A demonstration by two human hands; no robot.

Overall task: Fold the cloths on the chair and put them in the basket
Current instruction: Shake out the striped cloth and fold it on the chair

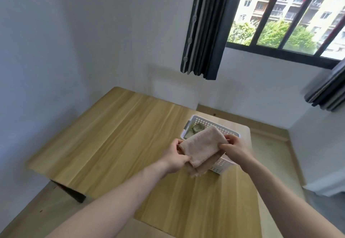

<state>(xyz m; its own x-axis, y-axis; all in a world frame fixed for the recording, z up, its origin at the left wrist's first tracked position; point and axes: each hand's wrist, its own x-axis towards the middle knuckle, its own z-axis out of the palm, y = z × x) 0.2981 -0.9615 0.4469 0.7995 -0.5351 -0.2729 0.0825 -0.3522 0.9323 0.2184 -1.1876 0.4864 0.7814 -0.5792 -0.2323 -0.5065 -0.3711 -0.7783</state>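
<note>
Both forearms extend; my left hand (177, 155) and right hand (233, 149) pinch the folded pink cloth (200, 149) by its ends, directly above the white basket (220, 164) on the desk (112, 135).

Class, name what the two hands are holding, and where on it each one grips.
A folded pink cloth: left hand pinches its left end, right hand its right end.
</note>
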